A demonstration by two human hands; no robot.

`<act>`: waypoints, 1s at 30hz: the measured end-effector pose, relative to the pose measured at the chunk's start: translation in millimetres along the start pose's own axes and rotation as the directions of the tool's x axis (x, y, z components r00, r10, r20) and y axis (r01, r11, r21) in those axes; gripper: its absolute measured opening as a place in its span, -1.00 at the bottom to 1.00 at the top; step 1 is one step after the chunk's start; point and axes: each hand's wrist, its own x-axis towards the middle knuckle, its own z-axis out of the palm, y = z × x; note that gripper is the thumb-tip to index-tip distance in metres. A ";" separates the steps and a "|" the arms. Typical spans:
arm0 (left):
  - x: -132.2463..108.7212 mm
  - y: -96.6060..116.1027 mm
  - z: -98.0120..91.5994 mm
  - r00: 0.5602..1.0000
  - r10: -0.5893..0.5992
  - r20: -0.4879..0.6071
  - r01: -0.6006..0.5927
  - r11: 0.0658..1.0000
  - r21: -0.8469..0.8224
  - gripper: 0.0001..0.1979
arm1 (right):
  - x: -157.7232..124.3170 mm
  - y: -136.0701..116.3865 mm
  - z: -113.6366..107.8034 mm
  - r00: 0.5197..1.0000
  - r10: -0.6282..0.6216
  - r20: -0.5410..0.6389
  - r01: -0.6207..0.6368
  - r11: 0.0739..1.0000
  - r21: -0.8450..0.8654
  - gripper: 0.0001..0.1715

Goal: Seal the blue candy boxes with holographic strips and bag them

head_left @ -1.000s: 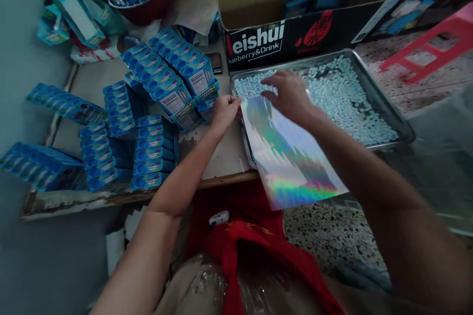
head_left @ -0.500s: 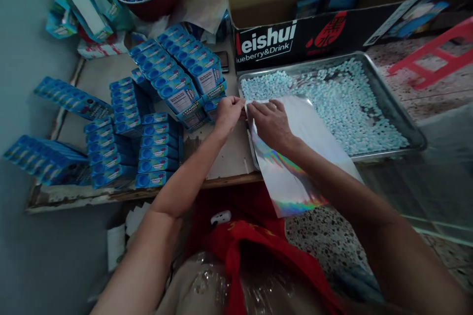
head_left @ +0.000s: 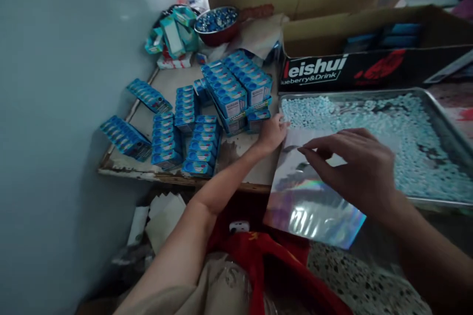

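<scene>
A shiny rainbow-tinted sheet (head_left: 314, 206) lies over the left part of the metal tray (head_left: 417, 201) and hangs past the table's front edge. At its upper left corner, beside the tray rim, my left hand (head_left: 272, 134) is closed with curled fingers, seemingly pinching the sheet. My right hand (head_left: 356, 165) hovers over the sheet, thumb and forefinger pressed together. Whatever may be between those fingertips is too small to make out. Small pale-blue candies (head_left: 417, 152) are spread across the tray, some hidden by the sheet and my right hand.
Rows of blue candy boxes (head_left: 201, 150) stand on the table to the left, with a taller stack (head_left: 240, 88) near my left hand. Behind them is a red bowl (head_left: 218, 37) of blue-wrapped pieces. A black carton (head_left: 314, 71) stands behind the tray.
My right hand has lifted from the sheet's top edge and moved right, now pinched above it. My left hand stays at the corner. The view has shifted left, and more of the sheet's shiny face shows.
</scene>
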 end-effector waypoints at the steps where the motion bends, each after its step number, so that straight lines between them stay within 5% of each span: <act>1: -11.0 2.6 -9.5 0.999 0.048 -0.022 -0.048 0.999 -0.005 -0.94 | 8.9 -7.5 -6.2 0.999 0.045 -0.001 -0.045 0.997 0.055 -0.81; 4: -45.8 10.7 -50.7 0.990 0.098 -0.102 -0.120 0.963 -0.241 -0.89 | 50.7 -21.1 -5.3 0.980 0.183 0.084 -0.198 0.946 0.258 -0.77; 8: -68.7 21.0 -122.2 0.993 -0.078 -0.085 0.000 0.739 -0.673 -0.59 | 120.4 -29.9 32.6 0.962 0.210 0.173 -0.270 0.823 0.500 -0.68; 11: -68.4 29.1 -166.8 0.977 -0.184 -0.108 0.066 0.743 -0.666 -0.39 | 162.9 -40.7 67.1 0.954 0.217 0.206 -0.292 0.831 0.473 -0.68; 15: -59.6 27.6 -197.7 0.970 -0.205 -0.132 0.078 0.772 -0.631 -0.43 | 196.8 -55.4 100.2 0.944 0.233 0.234 -0.316 0.845 0.431 -0.70; 22: -19.4 1.8 -234.9 0.955 -0.217 -0.201 0.043 0.775 -0.631 -0.71 | 226.5 -58.4 141.4 0.921 0.276 0.274 -0.381 0.779 0.498 -0.73; 30: 78.0 -8.4 -301.0 0.942 -0.226 -0.249 0.125 0.923 -0.364 -0.71 | 308.9 -31.5 212.6 0.905 0.359 0.229 -0.425 0.798 0.428 -0.77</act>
